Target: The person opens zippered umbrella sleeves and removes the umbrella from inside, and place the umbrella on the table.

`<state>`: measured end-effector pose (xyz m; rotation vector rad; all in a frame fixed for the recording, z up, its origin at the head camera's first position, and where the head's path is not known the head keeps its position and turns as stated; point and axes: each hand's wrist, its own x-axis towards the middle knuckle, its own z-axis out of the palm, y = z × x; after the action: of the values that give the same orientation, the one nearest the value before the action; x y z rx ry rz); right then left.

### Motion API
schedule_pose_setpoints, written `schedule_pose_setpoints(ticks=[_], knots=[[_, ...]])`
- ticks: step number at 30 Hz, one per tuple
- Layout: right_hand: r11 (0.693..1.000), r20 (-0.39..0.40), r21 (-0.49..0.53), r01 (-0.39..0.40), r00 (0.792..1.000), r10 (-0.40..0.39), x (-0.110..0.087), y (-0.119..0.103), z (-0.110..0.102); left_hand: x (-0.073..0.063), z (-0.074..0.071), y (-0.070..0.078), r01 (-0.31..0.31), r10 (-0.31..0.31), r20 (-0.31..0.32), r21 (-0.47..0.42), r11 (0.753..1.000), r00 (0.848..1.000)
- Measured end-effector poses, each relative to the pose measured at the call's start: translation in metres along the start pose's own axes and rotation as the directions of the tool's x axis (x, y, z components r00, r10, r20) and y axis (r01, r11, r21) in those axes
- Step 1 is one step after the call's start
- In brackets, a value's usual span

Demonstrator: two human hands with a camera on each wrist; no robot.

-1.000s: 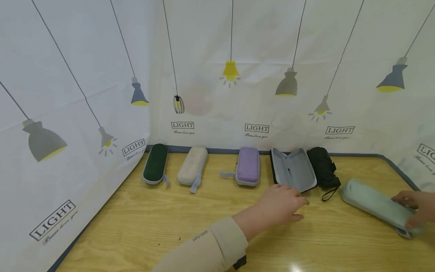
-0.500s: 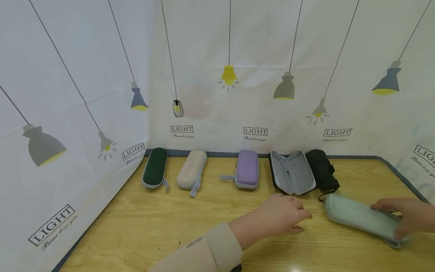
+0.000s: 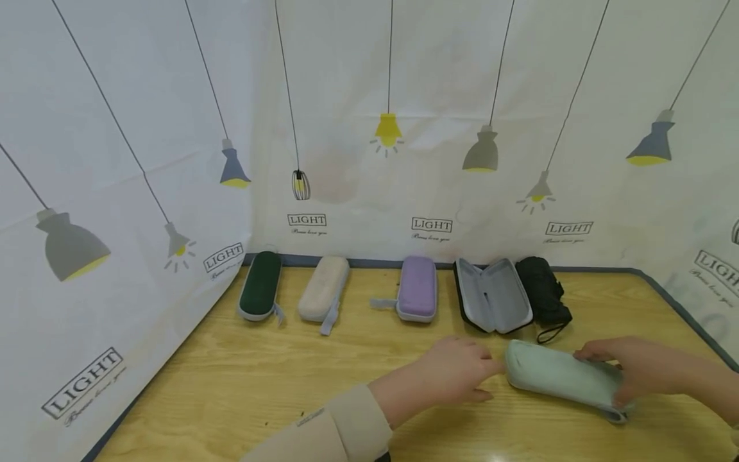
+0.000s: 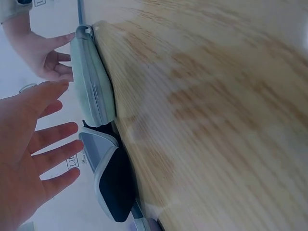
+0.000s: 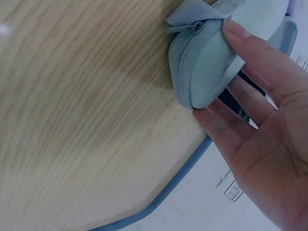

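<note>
A mint-green zippered case (image 3: pixel 554 372) lies at an angle over the front right of the table, closed. My right hand (image 3: pixel 646 369) grips its right end, thumb on one side and fingers on the other, as the right wrist view shows. A grey zip and fabric tab (image 5: pixel 190 17) show at that end. My left hand (image 3: pixel 444 372) is by the case's left end, fingers spread and relaxed in the left wrist view, holding nothing. Behind the hands stands a black case (image 3: pixel 499 295), opened out to its grey lining.
Along the back of the wooden table (image 3: pixel 231 398) are a dark green case (image 3: pixel 261 285), a cream case (image 3: pixel 324 289), a purple case (image 3: pixel 417 289) and a black folded pouch-like bundle (image 3: pixel 543 292) with a wrist loop. A lamp-print sheet (image 3: pixel 346 147) borders the table behind.
My right hand has slid the mint-green case leftward, away from the right edge and toward my left hand. The left hand has drifted slightly left and down. The other cases stay put.
</note>
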<state>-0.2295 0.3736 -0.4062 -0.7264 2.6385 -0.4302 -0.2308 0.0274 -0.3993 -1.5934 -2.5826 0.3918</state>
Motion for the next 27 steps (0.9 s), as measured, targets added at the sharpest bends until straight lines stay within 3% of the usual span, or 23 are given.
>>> schedule_pose_setpoints(ticks=[4, 12, 21, 27], knots=[[0.998, -0.009, -0.018, 0.065, 0.998, -0.065, 0.008, -0.011, 0.003, -0.003, 0.004, -0.003, 0.018, -0.019, -0.012, -0.055, 0.998, 1.000], [1.000, 0.005, -0.008, 0.024, 1.000, -0.024, 0.027, -0.044, 0.005, -0.005, 0.012, -0.005, 0.049, -0.053, -0.031, -0.107, 0.993, 0.998], [0.999, 0.022, 0.051, 0.019, 1.000, -0.020, 0.050, -0.078, 0.012, -0.012, 0.027, -0.018, 0.099, -0.103, -0.011, -0.189, 0.977, 0.995], [0.997, 0.015, 0.060, 0.053, 0.998, -0.054, 0.064, -0.093, 0.016, -0.020, 0.024, -0.029, 0.153, -0.146, 0.049, -0.186, 0.971, 0.988]])
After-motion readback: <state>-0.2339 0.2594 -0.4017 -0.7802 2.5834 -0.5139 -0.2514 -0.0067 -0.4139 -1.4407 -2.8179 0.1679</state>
